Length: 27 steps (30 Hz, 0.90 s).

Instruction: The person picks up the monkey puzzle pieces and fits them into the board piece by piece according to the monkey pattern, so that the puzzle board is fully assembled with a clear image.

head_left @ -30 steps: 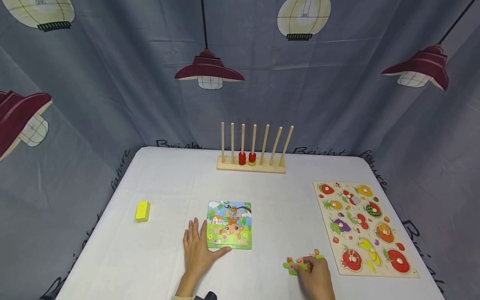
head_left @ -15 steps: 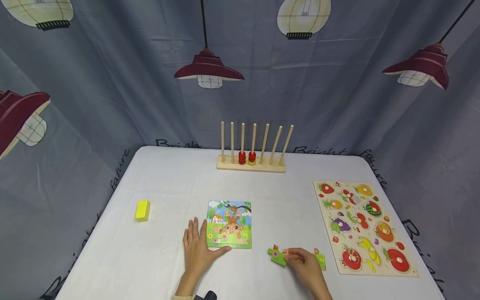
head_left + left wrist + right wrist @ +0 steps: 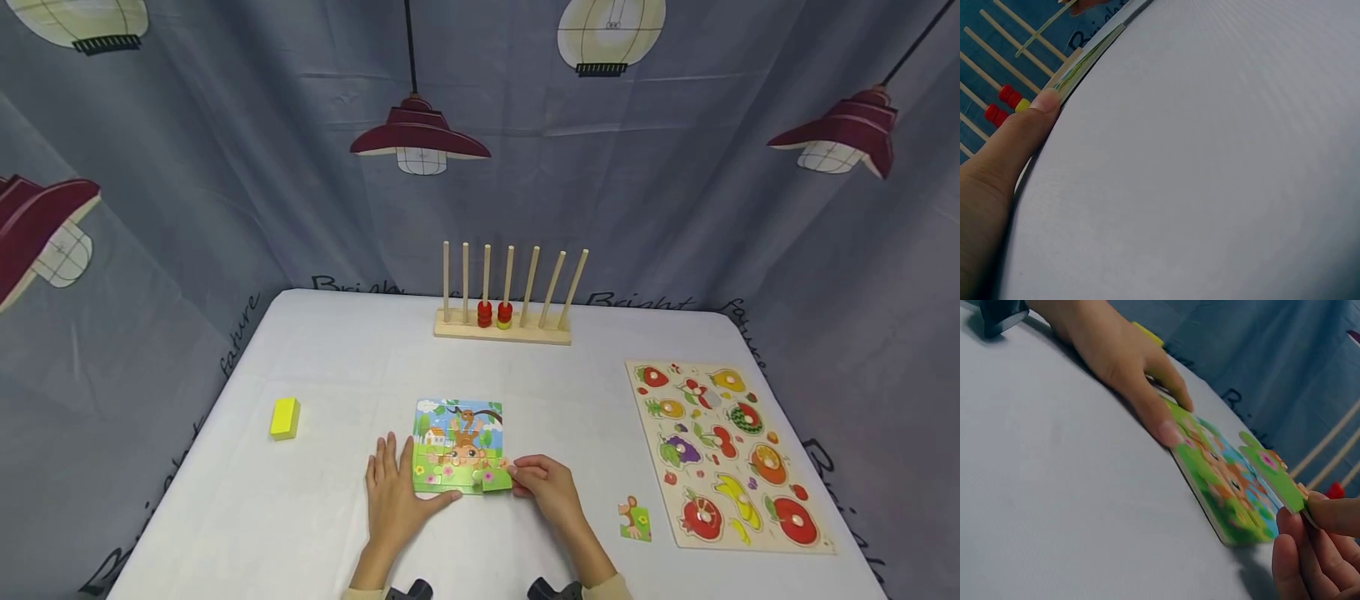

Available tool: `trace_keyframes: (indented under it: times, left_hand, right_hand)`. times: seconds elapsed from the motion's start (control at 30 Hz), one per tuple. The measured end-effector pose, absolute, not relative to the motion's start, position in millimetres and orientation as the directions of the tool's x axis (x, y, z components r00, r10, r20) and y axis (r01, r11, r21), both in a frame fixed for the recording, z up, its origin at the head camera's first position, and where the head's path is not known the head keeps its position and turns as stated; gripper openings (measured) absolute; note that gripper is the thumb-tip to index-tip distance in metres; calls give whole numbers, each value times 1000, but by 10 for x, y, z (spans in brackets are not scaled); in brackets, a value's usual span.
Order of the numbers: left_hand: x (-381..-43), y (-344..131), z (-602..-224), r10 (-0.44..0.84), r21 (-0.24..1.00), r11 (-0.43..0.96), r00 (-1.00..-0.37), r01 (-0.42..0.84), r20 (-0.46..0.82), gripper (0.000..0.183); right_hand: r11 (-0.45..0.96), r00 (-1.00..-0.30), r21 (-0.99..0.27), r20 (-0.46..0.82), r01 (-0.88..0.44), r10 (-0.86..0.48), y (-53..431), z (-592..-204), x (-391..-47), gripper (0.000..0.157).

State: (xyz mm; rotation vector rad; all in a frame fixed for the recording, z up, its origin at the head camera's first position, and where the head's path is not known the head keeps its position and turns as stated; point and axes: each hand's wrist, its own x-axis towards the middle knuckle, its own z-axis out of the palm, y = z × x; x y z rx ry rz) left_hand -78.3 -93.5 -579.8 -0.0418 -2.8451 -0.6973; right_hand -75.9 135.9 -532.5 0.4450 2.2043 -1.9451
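Observation:
A square jigsaw puzzle (image 3: 442, 457) with a monkey picture lies on the white table. My left hand (image 3: 396, 506) rests beside it, fingers straight along its left side and thumb (image 3: 1046, 103) at its near edge. My right hand (image 3: 551, 493) pinches a green jigsaw piece with a pink flower (image 3: 1270, 470) between thumb and fingers. In the right wrist view this piece is tilted and raised above the puzzle; in the head view it overlaps the near right corner. Another jigsaw piece (image 3: 635, 520), showing part of a monkey and a yellow flower, lies to the right of that hand.
A wooden fruit puzzle board (image 3: 712, 467) lies at the right. Toward the back stands a wooden peg rack (image 3: 525, 335) with red and yellow beads on two pegs. A yellow block (image 3: 285, 418) sits at the left. Grey curtains (image 3: 525, 208) hang behind the table.
My right hand has carried the flower piece leftward from beside the fruit board to the puzzle's near right corner. The other piece stays behind on the table. My left hand keeps its place.

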Motion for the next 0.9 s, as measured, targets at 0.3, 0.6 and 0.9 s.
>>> trace_keyframes:
  times: [0.3, 0.6, 0.9]
  left_hand:
    - [-780, -938, -5792, -29, 457, 887, -981, 64, 193, 117]
    - [-779, -937, -5783, -31, 451, 891, -981, 59, 191, 117]
    - [-782, -938, -5789, -32, 451, 891, -981, 60, 194, 117]
  right_hand:
    - [91, -961, -956, -277, 277, 15, 1088, -5332, -960, 26]
    - [138, -966, -957, -258, 255, 0, 910, -5349, -1018, 21]
    - [279, -979, -939, -194, 202, 54, 791, -5352, -1018, 16]
